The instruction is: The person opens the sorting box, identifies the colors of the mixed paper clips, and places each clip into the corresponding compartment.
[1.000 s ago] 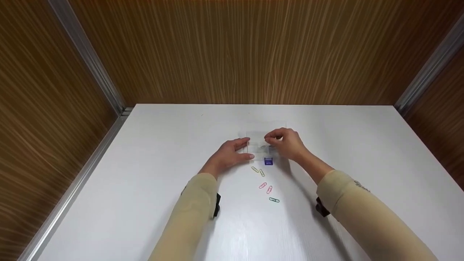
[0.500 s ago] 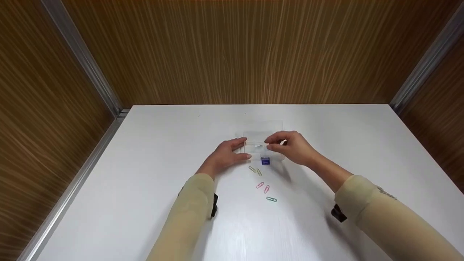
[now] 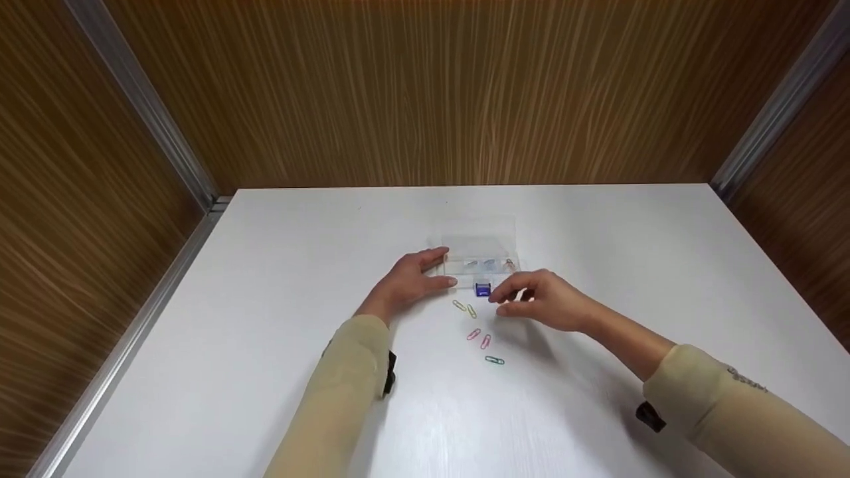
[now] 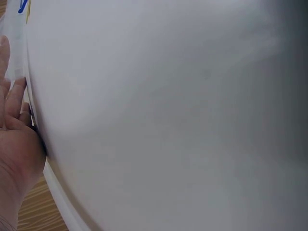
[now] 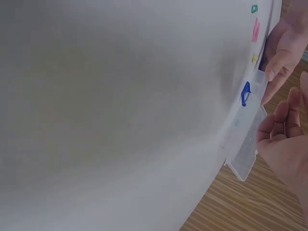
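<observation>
A clear plastic box (image 3: 466, 283) with compartments lies with its lid (image 3: 478, 232) folded back. My left hand (image 3: 410, 277) holds its left end, thumb at the front and fingers behind. A blue latch (image 3: 483, 290) sits at the box's front. Just right of this latch hovers my right hand (image 3: 548, 300), fingers bent loosely, thumb apart, nothing visible between them. Inside the box show a dark paper clip (image 3: 472, 263), a bluish one (image 3: 489, 263) and a reddish one (image 3: 509, 264). In front lie yellow paper clips (image 3: 471, 311), pink paper clips (image 3: 486, 341) and a green paper clip (image 3: 495, 360).
The white table (image 3: 319, 265) carries the box and clips. A wood-grain panel (image 3: 425, 93) stands behind it, with further panels at both sides. Metal posts (image 3: 153, 106) mark the corners.
My right hand has moved from over the box toward me and right, thumb and fingertips spreading apart. The reddish clip inside, hidden before, now shows. My left hand stays at the box's end.
</observation>
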`<state>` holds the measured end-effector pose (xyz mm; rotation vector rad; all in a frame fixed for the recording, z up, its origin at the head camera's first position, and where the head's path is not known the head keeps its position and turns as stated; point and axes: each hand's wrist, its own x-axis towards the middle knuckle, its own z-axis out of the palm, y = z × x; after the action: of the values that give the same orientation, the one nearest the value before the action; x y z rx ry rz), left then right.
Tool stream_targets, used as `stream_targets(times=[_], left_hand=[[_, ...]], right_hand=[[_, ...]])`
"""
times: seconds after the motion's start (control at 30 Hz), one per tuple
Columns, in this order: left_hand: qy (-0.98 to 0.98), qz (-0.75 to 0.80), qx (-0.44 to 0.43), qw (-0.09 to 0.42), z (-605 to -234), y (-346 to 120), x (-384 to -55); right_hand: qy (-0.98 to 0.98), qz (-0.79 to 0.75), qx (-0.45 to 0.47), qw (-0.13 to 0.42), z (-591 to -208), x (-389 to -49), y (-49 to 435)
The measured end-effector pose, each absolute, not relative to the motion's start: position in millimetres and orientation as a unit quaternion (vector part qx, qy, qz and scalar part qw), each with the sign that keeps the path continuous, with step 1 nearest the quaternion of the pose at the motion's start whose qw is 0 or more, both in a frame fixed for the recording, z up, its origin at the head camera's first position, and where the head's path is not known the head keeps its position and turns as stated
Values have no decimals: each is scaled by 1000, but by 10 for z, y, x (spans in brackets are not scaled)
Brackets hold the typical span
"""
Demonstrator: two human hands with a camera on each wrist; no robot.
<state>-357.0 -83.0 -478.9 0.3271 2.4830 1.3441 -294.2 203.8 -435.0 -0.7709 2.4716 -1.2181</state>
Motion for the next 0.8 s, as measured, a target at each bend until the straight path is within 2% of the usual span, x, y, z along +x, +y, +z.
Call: stream_targets(times=[0.57, 0.8], left_hand=[[847, 494, 127, 151, -4793, -830, -3546], [849, 491, 119, 155, -4786, -833, -3527]], right_hand=[[820, -418, -306, 242, -4557, -2701, 2124], [805, -423, -336, 244, -4624, -2667, 2107]])
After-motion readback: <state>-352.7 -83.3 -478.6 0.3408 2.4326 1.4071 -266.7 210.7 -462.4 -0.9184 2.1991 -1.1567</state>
